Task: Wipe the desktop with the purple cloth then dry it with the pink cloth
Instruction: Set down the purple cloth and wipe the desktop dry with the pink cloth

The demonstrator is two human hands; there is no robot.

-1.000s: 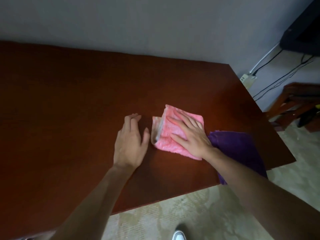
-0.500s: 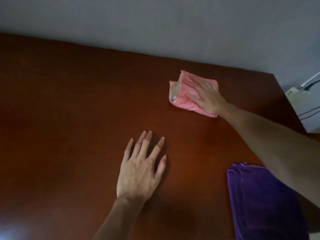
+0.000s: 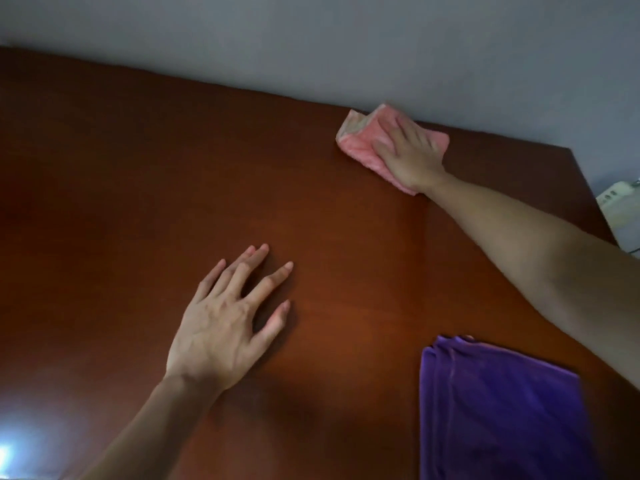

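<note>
The folded pink cloth (image 3: 360, 143) lies on the dark red-brown desktop (image 3: 138, 174) at its far edge, against the wall. My right hand (image 3: 410, 152) presses flat on top of it with the arm stretched out. My left hand (image 3: 225, 323) rests palm-down on the bare wood nearer to me, fingers spread, holding nothing. The folded purple cloth (image 3: 498, 410) lies on the desk at the near right, under my right forearm.
A grey wall (image 3: 311, 39) runs along the desk's far edge. Past the desk's right edge a white power strip (image 3: 614, 197) shows. A bright glare spot (image 3: 7, 455) sits at the lower left corner.
My right hand has pushed the pink cloth away from me, from the near middle of the desk to the far edge by the wall. My left hand spread its fingers and stayed on the wood.
</note>
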